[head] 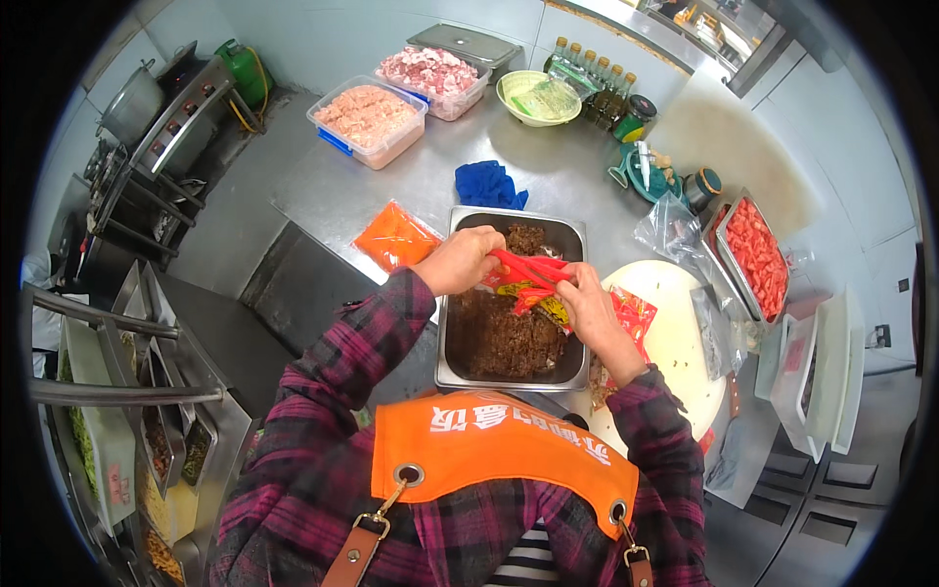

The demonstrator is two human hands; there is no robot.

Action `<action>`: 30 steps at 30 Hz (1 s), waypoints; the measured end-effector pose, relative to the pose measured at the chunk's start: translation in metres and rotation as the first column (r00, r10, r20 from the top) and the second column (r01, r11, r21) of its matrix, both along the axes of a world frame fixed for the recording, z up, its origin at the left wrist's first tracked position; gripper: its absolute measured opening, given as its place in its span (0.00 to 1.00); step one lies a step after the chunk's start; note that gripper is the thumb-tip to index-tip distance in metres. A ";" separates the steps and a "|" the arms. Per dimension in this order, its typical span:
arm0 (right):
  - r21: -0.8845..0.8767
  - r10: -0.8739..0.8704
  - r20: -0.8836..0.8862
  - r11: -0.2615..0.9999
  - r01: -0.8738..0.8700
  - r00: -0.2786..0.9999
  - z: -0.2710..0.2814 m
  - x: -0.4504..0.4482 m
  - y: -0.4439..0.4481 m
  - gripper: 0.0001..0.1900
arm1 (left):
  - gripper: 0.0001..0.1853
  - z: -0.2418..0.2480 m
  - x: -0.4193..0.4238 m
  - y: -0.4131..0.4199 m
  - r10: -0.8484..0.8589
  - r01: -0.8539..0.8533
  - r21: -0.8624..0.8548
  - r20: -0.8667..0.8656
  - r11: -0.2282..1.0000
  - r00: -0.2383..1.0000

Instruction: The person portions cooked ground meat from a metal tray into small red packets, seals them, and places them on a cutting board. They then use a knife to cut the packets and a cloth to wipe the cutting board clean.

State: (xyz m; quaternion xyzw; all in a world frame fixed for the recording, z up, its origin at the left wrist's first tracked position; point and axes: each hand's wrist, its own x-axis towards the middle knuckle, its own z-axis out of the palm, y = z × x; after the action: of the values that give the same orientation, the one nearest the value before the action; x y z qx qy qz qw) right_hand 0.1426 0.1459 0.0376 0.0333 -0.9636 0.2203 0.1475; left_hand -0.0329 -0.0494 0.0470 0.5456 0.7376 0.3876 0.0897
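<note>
My left hand (463, 258) and my right hand (591, 307) hold a red plastic food packet (530, 280) between them, pinched at its upper edge. The packet is over a deep stainless steel pan (442, 352). Dark brown minced food (513, 345) lies in the pan, in a near heap and a smaller far one. Another red printed packet (632, 317) rests on the round cream cutting board (660, 286), partly behind my right hand. To the left of the pan is a clear bag of orange food (397, 236).
A blue cloth (487, 185) lies beyond the pan. Farther back stand a tub of pale minced meat (367, 121), a tub of cut meat (433, 77), a bowl (539, 98) and several bottles (605, 84). A tray of chopped red food (755, 257) and a knife handle (733, 396) are at right.
</note>
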 end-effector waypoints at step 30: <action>-0.014 0.103 0.034 0.995 -0.102 0.994 -0.010 0.019 -0.007 0.11 | 0.03 -0.026 0.006 -0.020 0.182 -0.211 0.070 0.295 0.975 0.938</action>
State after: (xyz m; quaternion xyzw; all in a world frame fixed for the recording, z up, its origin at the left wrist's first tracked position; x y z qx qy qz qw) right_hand 0.1617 0.1390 0.0276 0.0779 -0.9617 0.2339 0.1198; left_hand -0.0271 -0.0693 0.0211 0.4109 0.7473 0.5060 0.1288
